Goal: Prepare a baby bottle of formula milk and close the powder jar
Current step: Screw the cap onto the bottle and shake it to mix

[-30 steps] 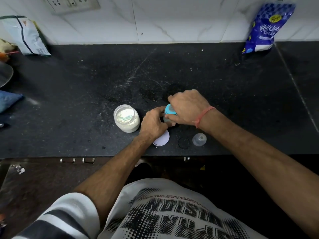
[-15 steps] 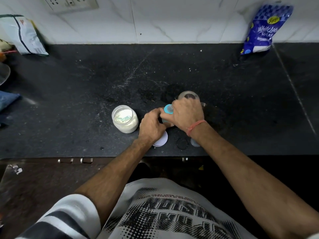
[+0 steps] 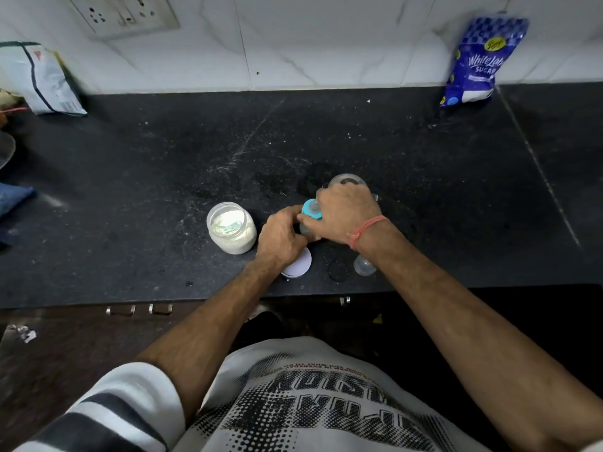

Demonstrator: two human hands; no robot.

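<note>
Head view: at the back left corner of the black worktop (image 3: pixel 391 141) a grey-white packet (image 3: pixel 39 79) leans on the tiled wall. Near the front edge, left of the middle, the powder jar (image 3: pixel 231 228) stands open, white powder and a pale scoop showing inside. Just right of it the left hand (image 3: pixel 280 238) curls round the lower part of the baby bottle (image 3: pixel 310 216), partly covering the white jar lid (image 3: pixel 298 265) that lies flat by the front edge. The right hand (image 3: pixel 347 212), a red thread at its wrist, grasps the bottle's blue collar from above. A clear glass (image 3: pixel 347 180) stands just behind that hand, and a small clear cap (image 3: pixel 364 265) lies under the forearm near the front edge. A blue sugar bag (image 3: pixel 479 60) leans at the back right.
</note>
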